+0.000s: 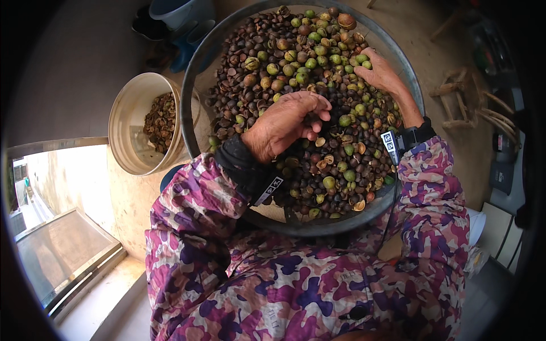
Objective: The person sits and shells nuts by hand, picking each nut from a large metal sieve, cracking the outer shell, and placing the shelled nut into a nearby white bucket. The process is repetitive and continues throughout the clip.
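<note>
A large round sieve (190,128) with a grey rim lies before me, heaped with dark brown seeds (251,38), green round fruits (302,77) and split husks (359,206). Above the middle of the heap is my left hand (290,121), palm turned sideways and fingers loosely curled; whether it holds anything is hidden. At the sieve's upper right, my right hand (375,70) has its fingers on several green fruits, with its fingertips partly hidden among them. Both wrists wear dark bands with printed tags.
Left of the sieve stands a pale plastic bucket (123,128) with husks inside. Blue boots (181,57) and a light blue basin (183,13) are at the upper left. A small wooden stool (456,100) stands to the right.
</note>
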